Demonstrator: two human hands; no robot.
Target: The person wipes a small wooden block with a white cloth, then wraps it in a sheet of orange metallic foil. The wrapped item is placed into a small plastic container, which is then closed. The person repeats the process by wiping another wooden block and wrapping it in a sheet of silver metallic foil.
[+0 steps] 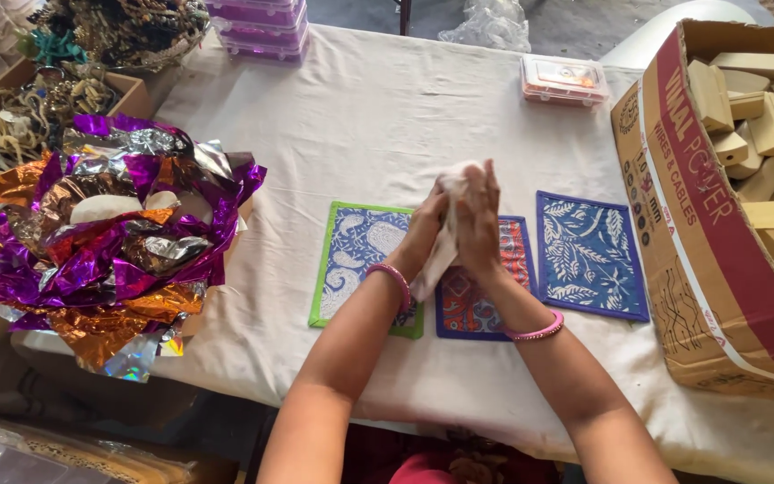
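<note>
My left hand (423,229) and my right hand (479,218) are pressed together around a white cloth (448,235) held above the table. Its loose end hangs down between my wrists. Below them three patterned fabric mats lie in a row on the white tablecloth (378,116). A blue-and-white mat with a green border (357,255) is on the left. A red-and-blue mat (469,305) lies in the middle, partly hidden by my hands. A blue leaf-print mat (589,254) is on the right. Each wrist wears a pink bangle.
A pile of crinkled purple, orange and silver foil (105,233) sits at the left. A cardboard box of wooden blocks (727,197) stands at the right. A small clear box with an orange lid (564,79) and purple plastic boxes (260,27) are at the back.
</note>
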